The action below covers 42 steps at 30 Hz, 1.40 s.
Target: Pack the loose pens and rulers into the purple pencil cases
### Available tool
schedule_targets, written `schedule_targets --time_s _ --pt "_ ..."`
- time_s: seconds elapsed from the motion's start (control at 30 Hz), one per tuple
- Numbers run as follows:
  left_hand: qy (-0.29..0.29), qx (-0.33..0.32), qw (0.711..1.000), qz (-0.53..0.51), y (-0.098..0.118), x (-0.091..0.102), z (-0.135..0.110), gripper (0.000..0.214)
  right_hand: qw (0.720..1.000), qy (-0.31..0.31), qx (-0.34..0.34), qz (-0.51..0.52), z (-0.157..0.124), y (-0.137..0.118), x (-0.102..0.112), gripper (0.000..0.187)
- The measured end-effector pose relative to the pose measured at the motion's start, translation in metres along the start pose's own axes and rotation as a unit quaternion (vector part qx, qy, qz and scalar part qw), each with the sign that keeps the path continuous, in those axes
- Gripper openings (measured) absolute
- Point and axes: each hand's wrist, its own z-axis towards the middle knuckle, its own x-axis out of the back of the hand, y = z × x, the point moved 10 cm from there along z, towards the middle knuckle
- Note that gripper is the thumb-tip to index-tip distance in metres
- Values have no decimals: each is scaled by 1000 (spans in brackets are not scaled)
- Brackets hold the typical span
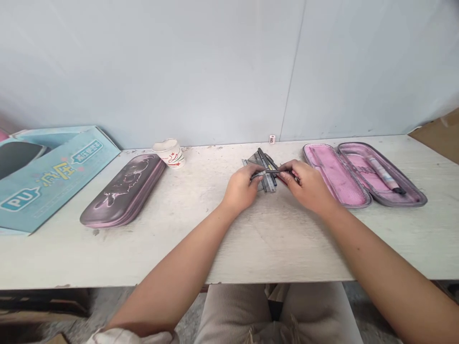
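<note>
Gripping what seems a dark pen point(274, 171), left hand point(242, 187), right hand point(304, 185), above rulers point(268, 184)

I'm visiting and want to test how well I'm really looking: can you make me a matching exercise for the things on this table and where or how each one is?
Things:
1. Stack of rulers
2. Open pencil case
3. Closed pencil case
4. Paper cup

Places or states:
A. Shut, left of the hands
B. Crumpled rim, near the back wall
C. Between the left hand and right hand
D. Pink lining showing, right of the hands

Pairs: 1-C, 2-D, 3-A, 4-B
</note>
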Motion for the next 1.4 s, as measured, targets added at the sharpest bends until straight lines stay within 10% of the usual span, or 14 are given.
schedule_targets --time_s 0.33,0.8,1.1,1.23,1.4 --pt "-57 -19 995 -84 25 -21 -5 20 984 130 -96 71 -5 14 20 21" --pt "-56 18 988 -140 18 -26 -12 16 996 47 14 -69 -9 -23 -15 34" --pt "1 99 937 -336 -12 -25 -2 11 960 47 -138 -239 1 37 27 33" --pt "12 106 947 -304 -17 -21 -3 13 931 -65 -91 -347 -4 45 -1 22" --pt "21 102 973 -206 -17 -13 -3 17 944 8 -50 -325 -3 36 10 14"
